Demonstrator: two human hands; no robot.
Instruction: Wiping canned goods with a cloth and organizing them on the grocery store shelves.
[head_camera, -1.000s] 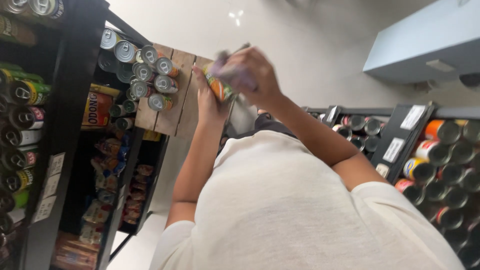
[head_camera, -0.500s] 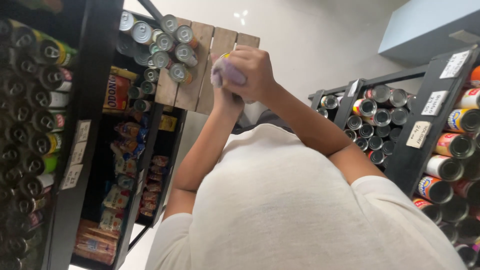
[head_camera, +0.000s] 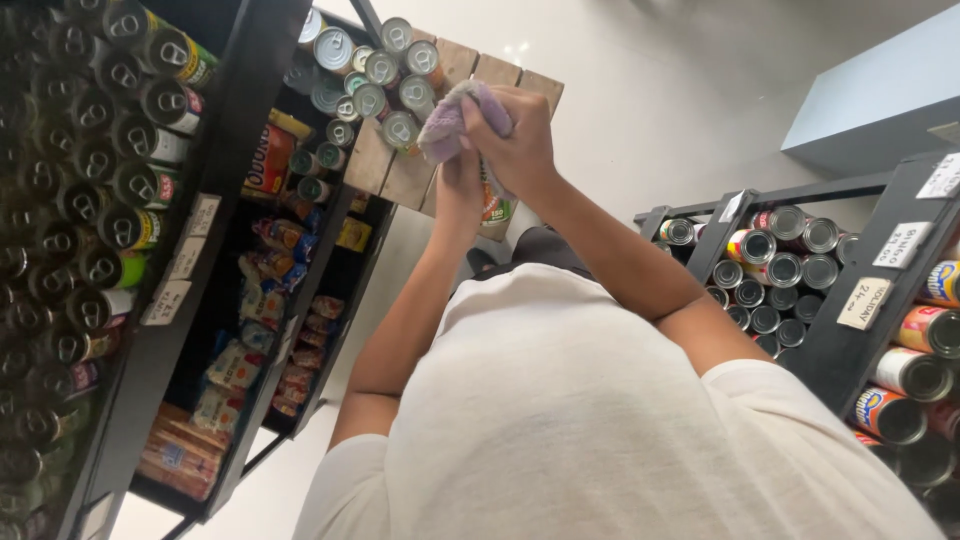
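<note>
**A:** Start with the big things. What stands around the person?

**B:** A tall black shelf unit (head_camera: 215, 250) on one side, packed with cans lying end-out and packets lower down, and a second black rack (head_camera: 850, 290) of cans on the other side. Between them a wooden pallet (head_camera: 400, 170) carries a cluster of upright tins (head_camera: 385, 70).

**A:** And the hands?

**B:** Both are raised over the pallet's edge. The right hand (head_camera: 520, 140) is closed around a purple cloth (head_camera: 450, 120), pressing it onto the top of a can (head_camera: 492, 205) with an orange and white label. The left hand (head_camera: 458, 195) is wrapped around that can from the side and below, gripping it (only a strip of the label shows between the fingers).

**A:** What could go wrong?

**B:** In my judgement the can is the weak point. It is held in the air, not resting on the wood, so a hard rub from the cloth could twist it out of the left hand's grip, and it would fall onto the pallet or past it to the floor.

**A:** Anything smaller?

**B:** The tins on the pallet stand close beside the cloth; a wide sweep could knock one over. The pull-tab lids may also snag the fabric, though I cannot tell whether this can has one.
</note>
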